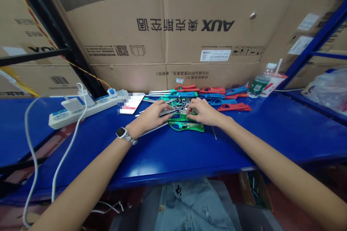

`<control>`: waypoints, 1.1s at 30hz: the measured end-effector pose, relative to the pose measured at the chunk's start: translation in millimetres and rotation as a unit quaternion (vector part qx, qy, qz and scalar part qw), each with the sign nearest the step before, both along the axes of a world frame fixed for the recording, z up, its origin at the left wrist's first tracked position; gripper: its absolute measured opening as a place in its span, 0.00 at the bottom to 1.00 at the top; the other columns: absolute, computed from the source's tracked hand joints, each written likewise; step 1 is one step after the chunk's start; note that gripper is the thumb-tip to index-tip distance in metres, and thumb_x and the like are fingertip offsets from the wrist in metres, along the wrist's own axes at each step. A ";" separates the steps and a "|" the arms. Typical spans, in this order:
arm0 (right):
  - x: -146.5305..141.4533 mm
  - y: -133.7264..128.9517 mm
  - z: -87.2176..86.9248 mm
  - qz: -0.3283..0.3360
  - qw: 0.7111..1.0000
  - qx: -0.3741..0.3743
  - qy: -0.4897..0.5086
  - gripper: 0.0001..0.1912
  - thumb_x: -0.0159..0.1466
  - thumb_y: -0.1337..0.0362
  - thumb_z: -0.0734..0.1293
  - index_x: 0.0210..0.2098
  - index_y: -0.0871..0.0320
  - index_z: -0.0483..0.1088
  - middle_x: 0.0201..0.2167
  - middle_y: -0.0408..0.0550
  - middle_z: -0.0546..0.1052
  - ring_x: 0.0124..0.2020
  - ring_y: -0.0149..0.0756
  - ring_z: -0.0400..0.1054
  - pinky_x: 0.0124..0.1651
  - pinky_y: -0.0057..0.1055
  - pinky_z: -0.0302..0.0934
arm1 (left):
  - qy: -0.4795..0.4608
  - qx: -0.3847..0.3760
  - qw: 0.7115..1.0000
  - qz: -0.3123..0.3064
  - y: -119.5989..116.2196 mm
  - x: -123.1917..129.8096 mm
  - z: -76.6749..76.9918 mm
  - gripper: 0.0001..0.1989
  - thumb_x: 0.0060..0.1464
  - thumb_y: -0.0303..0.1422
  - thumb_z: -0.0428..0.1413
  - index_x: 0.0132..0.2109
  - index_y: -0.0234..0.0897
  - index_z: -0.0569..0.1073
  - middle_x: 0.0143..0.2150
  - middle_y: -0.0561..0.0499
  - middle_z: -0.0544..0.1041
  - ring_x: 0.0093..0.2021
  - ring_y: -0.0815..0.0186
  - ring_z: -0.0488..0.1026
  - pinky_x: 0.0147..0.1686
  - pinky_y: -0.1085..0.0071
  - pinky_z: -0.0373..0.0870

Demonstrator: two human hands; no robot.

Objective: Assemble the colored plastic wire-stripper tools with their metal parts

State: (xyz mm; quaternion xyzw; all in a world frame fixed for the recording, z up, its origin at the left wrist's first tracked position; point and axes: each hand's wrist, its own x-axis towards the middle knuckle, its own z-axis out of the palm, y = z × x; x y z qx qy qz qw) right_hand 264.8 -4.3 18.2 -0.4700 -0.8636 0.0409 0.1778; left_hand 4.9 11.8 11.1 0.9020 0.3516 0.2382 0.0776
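Nearest, lower centre of frame: bare strip of blue surface (162, 158). Next, a thin rod (214, 133) lies alone, right of centre. Front green lighter (191, 126), mid-frame, lies on its side, inner parts showing; judged unfinished. Second green lighter (177, 117) sits just behind it, partly covered by the hands.

Left hand (158, 113): fingers curled at the left of the small parts (180, 105); cannot tell whether it grips anything. Right hand (204, 111): fingertips bunched at the right of the same heap, over the second green lighter; grip hidden.

Small parts and wires are loose in a tangle, so fitting work appears left. Behind and right, blue lighters (223, 102) and red lighters (235, 107) lie in loose rows; whether these are complete cannot be told. Metal tubes (159, 93) lie left of them, upper centre.
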 end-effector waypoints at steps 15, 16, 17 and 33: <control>-2.5 -36.1 -12.2 0.048 0.993 0.017 0.104 0.14 0.72 0.56 0.64 0.54 0.54 0.71 0.51 0.51 0.79 0.49 0.43 0.72 0.53 0.42 0.62 | -0.095 -0.071 0.990 -0.072 -7.0 -11.3 11.8 0.14 0.63 0.39 0.59 0.52 0.40 0.80 0.50 0.45 0.82 0.49 0.60 0.78 0.50 0.61 0.73; -2.0 -34.9 -12.8 0.048 0.993 0.015 0.105 0.15 0.73 0.54 0.64 0.55 0.53 0.72 0.52 0.52 0.79 0.51 0.44 0.72 0.53 0.42 0.62 | -0.080 -0.079 0.992 -0.054 -7.4 -13.4 11.8 0.16 0.60 0.41 0.62 0.53 0.39 0.79 0.51 0.44 0.82 0.49 0.59 0.77 0.50 0.61 0.73; -1.2 -33.6 -13.3 0.047 0.993 0.014 0.104 0.15 0.74 0.54 0.63 0.55 0.53 0.72 0.52 0.52 0.79 0.52 0.44 0.72 0.54 0.42 0.62 | -0.060 -0.094 0.993 -0.036 -7.5 -15.7 11.3 0.20 0.57 0.42 0.64 0.53 0.39 0.78 0.52 0.44 0.81 0.49 0.58 0.77 0.48 0.61 0.73; 0.6 -31.6 -19.0 0.068 0.994 0.013 0.085 0.17 0.68 0.54 0.71 0.53 0.54 0.74 0.49 0.52 0.79 0.51 0.45 0.72 0.54 0.43 0.60 | 0.038 -0.178 0.981 -0.072 -0.8 -19.9 5.9 0.09 0.58 0.35 0.58 0.41 0.35 0.80 0.35 0.48 0.80 0.34 0.65 0.74 0.35 0.70 0.68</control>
